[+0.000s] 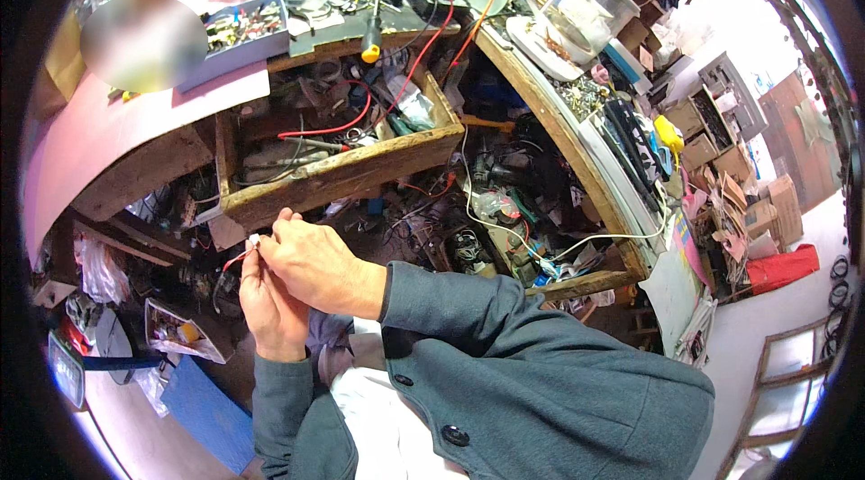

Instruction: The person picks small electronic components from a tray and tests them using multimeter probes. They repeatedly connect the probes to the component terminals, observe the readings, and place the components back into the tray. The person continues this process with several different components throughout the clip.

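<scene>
My left hand and my right hand are together just below the open wooden drawer. At their fingertips is a small white connector with a short red wire hanging off to the left. My left hand's fingers are pinched on the connector from below. My right hand is curled over it from the right, its thumb and forefinger closed by it; part of the connector is hidden by the fingers. The drawer holds loose tools, bags and red and black leads.
A cluttered bench runs across the top, with a blue box of small parts and a clear plastic container. Cables and gear fill the space under the right bench section. A blue board and a plastic bin stand at lower left.
</scene>
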`<control>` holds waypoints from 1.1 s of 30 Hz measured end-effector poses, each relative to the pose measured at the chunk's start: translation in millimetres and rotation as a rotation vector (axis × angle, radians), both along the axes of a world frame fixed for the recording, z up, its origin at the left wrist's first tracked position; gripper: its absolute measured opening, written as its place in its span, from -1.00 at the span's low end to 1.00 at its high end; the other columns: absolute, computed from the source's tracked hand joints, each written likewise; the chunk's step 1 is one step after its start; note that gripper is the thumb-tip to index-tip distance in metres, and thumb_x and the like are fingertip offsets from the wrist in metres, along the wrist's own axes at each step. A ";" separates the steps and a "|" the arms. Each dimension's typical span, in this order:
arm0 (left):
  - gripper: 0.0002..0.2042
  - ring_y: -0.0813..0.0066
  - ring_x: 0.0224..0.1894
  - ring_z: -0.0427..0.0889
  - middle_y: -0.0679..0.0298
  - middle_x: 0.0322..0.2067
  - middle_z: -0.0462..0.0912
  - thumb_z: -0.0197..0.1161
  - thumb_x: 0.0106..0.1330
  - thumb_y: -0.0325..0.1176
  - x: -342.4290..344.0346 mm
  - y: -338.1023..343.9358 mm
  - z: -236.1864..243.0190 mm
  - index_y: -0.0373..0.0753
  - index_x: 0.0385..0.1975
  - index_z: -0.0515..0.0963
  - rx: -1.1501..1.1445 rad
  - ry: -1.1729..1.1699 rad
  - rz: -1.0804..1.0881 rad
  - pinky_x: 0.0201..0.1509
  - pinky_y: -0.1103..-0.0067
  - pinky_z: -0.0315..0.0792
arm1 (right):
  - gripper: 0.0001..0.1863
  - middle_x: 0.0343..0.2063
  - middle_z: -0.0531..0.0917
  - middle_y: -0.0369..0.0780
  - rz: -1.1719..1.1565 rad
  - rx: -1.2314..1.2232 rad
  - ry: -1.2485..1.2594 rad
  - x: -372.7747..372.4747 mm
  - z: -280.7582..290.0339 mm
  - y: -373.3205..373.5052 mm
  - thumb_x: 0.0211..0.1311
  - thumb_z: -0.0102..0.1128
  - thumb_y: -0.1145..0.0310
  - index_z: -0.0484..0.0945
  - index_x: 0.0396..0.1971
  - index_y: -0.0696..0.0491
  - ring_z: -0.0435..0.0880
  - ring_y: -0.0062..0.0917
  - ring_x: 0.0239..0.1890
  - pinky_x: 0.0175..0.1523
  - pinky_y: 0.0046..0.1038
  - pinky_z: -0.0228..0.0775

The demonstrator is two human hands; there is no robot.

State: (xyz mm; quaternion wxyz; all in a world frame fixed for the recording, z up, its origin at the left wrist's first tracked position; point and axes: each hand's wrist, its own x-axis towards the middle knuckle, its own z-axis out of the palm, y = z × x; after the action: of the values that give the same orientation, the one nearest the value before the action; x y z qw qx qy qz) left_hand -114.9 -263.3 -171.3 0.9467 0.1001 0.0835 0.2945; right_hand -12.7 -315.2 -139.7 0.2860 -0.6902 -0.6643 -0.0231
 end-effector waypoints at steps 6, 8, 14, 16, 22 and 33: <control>-0.56 0.22 0.34 0.35 0.03 0.30 0.39 -0.14 0.58 -0.22 8.5 -4.1 -0.7 -0.40 0.28 0.30 -0.023 0.025 0.080 0.48 0.34 0.15 | -0.82 -0.42 0.55 -0.06 -0.024 0.045 0.163 11.0 -1.1 -6.6 0.00 0.27 0.42 0.50 -0.41 0.13 0.61 -0.14 -0.35 -0.33 -0.18 0.48; -0.56 0.22 0.32 0.37 0.02 0.29 0.39 -0.14 0.58 -0.23 9.7 -5.4 -2.0 -0.41 0.28 0.29 -0.040 -0.009 0.091 0.47 0.35 0.17 | -0.83 -0.43 0.55 -0.06 -0.028 0.077 0.192 12.3 0.7 -9.9 0.00 0.28 0.42 0.50 -0.41 0.13 0.61 -0.14 -0.36 -0.33 -0.18 0.48; -0.69 0.33 0.20 0.48 -0.03 0.23 0.46 -0.07 0.56 -0.31 20.9 -9.1 -9.4 -0.39 0.06 0.49 0.013 -0.116 0.037 0.40 0.40 0.27 | -0.84 -0.50 0.61 -0.06 -0.019 0.141 0.331 30.7 -6.5 -20.8 -0.01 0.31 0.44 0.53 -0.43 0.14 0.63 -0.11 -0.38 -0.31 -0.21 0.49; -0.74 0.31 0.18 0.49 -0.09 0.22 0.46 -0.04 0.55 -0.33 23.4 -16.0 -0.9 -0.34 -0.09 0.57 0.004 -0.047 0.073 0.39 0.39 0.28 | -0.86 -0.49 0.62 -0.06 0.003 0.115 0.318 36.1 -6.9 -24.5 -0.02 0.31 0.45 0.54 -0.45 0.14 0.63 -0.10 -0.38 -0.30 -0.21 0.49; -0.78 0.25 0.20 0.50 -0.04 0.18 0.51 -0.01 0.54 -0.30 29.9 -14.3 -0.5 -0.25 -0.12 0.57 0.062 -0.121 0.000 0.38 0.33 0.30 | -0.87 -0.48 0.66 -0.12 0.024 0.139 0.590 44.4 6.9 -39.8 0.00 0.33 0.53 0.63 -0.39 0.17 0.68 -0.41 -0.44 -0.33 -0.45 0.51; -0.78 0.44 -0.22 0.63 0.19 -0.23 0.68 0.22 0.43 -0.29 1.6 12.6 -11.4 -0.29 -0.09 0.58 0.111 0.222 0.168 -0.10 0.53 0.55 | -0.87 -0.50 0.63 -0.06 -0.887 0.149 -0.576 233.7 117.0 -134.4 0.08 0.03 0.42 0.57 -0.54 0.03 0.65 -0.13 -0.40 -0.25 -0.16 0.50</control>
State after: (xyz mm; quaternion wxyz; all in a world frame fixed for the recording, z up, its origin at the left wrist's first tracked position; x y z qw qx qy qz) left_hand -113.3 -250.7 -182.7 0.8968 0.1767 0.1792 0.3638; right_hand 221.0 -449.6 -22.7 0.1031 -0.8482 -0.3571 -0.3773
